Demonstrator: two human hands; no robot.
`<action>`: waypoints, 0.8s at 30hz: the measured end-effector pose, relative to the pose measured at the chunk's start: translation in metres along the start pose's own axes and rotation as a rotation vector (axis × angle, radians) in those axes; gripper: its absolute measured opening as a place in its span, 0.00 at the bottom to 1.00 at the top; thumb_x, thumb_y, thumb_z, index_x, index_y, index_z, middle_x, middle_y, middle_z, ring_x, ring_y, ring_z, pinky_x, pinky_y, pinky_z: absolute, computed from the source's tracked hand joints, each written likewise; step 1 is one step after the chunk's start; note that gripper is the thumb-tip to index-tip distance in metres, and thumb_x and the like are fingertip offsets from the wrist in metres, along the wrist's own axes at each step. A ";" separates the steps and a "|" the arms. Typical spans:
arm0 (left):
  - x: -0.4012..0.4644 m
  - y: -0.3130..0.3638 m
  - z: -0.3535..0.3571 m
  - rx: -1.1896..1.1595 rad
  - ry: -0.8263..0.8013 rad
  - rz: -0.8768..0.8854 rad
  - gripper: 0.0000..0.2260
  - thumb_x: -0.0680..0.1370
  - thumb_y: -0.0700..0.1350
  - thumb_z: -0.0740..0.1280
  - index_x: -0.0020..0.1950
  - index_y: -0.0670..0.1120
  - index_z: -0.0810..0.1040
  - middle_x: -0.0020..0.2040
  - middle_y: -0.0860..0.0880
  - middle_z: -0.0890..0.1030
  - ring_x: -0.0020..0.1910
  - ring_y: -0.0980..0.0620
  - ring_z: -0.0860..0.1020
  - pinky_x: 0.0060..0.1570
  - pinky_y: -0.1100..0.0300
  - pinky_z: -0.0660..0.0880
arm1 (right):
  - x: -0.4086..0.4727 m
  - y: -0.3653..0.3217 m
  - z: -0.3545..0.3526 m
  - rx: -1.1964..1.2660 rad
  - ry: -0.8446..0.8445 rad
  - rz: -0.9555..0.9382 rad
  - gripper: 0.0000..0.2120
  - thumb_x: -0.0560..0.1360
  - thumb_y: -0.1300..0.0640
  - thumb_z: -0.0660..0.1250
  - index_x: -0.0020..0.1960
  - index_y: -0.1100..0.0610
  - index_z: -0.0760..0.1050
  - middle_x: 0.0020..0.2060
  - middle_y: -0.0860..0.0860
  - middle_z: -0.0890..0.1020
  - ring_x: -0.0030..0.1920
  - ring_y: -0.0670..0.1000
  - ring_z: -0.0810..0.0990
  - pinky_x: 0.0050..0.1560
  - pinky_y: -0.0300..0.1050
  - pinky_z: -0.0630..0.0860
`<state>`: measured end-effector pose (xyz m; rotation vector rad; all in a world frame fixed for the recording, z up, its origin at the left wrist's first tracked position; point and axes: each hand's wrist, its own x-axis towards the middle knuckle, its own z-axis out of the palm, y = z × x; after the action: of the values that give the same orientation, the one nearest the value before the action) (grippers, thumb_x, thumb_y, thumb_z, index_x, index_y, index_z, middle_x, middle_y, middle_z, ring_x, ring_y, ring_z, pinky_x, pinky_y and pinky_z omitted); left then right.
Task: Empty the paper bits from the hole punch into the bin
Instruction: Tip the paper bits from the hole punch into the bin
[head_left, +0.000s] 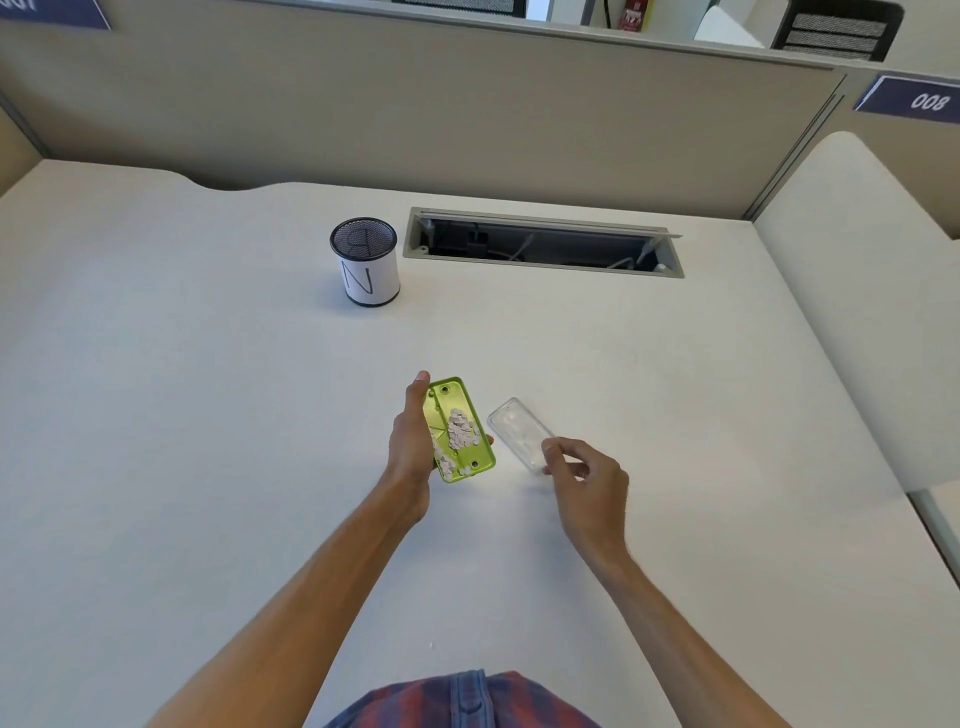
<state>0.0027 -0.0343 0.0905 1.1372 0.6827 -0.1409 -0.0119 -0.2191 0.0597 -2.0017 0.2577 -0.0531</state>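
My left hand grips a lime-green hole punch turned underside up, just above the white desk. A heap of pale paper bits lies in its open base. To its right, my right hand pinches the near end of the clear plastic base cover, which is off the punch and low over the desk. The bin, a small black mesh cup wrapped in white paper with the letter N, stands upright farther back and to the left, well apart from both hands.
The white desk spreads wide on all sides. An open cable trough is cut into it behind the hands, right of the bin. A beige partition wall rises at the back. A second desk section adjoins on the right.
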 end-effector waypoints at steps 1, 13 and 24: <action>0.000 0.001 0.001 0.017 -0.004 0.006 0.23 0.78 0.66 0.59 0.58 0.49 0.78 0.50 0.40 0.87 0.49 0.37 0.85 0.64 0.39 0.74 | -0.002 -0.007 0.004 0.074 -0.053 0.010 0.06 0.78 0.54 0.68 0.45 0.50 0.84 0.41 0.46 0.87 0.37 0.44 0.86 0.34 0.34 0.72; 0.007 -0.005 0.006 0.176 -0.039 0.075 0.28 0.79 0.66 0.54 0.37 0.49 0.84 0.33 0.50 0.86 0.30 0.53 0.85 0.26 0.65 0.76 | -0.013 -0.050 0.034 0.712 -0.744 0.484 0.27 0.70 0.32 0.61 0.57 0.50 0.82 0.52 0.56 0.87 0.45 0.55 0.87 0.37 0.42 0.80; 0.026 0.007 0.004 0.363 -0.099 0.106 0.32 0.80 0.66 0.53 0.46 0.40 0.83 0.35 0.47 0.87 0.32 0.52 0.84 0.32 0.62 0.76 | 0.001 -0.045 0.042 1.010 -0.807 0.592 0.23 0.73 0.40 0.65 0.59 0.55 0.82 0.52 0.56 0.85 0.51 0.56 0.86 0.40 0.43 0.83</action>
<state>0.0283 -0.0283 0.0820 1.5011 0.5190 -0.2364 0.0025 -0.1639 0.0815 -0.7785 0.2164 0.8220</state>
